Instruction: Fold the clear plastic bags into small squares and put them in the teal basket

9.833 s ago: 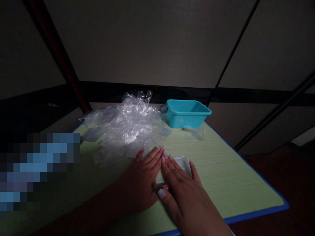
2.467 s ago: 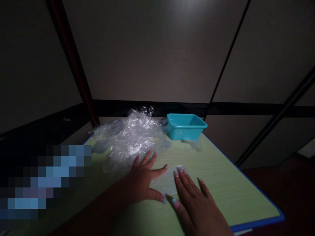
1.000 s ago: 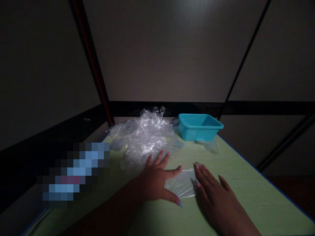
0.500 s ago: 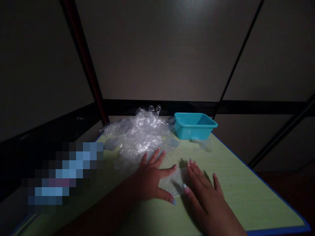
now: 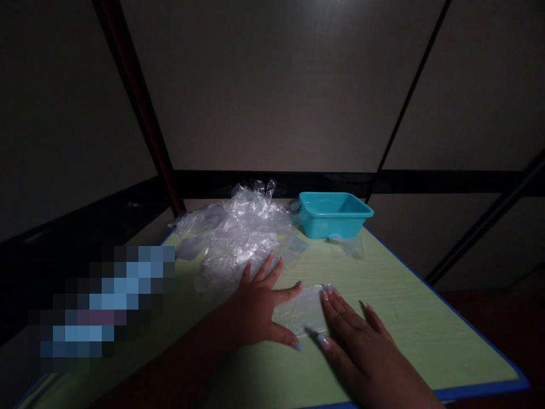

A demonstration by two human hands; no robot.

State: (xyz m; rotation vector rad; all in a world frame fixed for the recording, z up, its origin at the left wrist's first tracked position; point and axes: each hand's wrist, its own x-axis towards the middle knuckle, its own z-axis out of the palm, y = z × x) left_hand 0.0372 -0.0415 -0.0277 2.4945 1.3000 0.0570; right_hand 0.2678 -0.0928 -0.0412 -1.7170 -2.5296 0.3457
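A small clear plastic bag (image 5: 304, 309) lies flat on the pale green table between my hands. My left hand (image 5: 259, 309) is spread, its thumb and forefinger on the bag's left edge. Its other fingers reach toward a crumpled pile of clear plastic bags (image 5: 247, 227). My right hand (image 5: 361, 341) rests with its fingers stretched out, the fingertips on the right end of the flat bag. Neither hand grips anything. Parts of the bag's two ends are hidden under my fingers.
A turquoise plastic basin (image 5: 334, 221) stands at the back right of the table (image 5: 409, 329). Another clear bag (image 5: 351, 247) lies just in front of it. The table has a blue edge, and dark wall panels (image 5: 272, 102) rise behind. A blurred patch covers the left side.
My right hand has come down onto the bag's right end and slid slightly right, so more of the bag shows. My left hand has stayed nearly in place. The view has shifted slightly.
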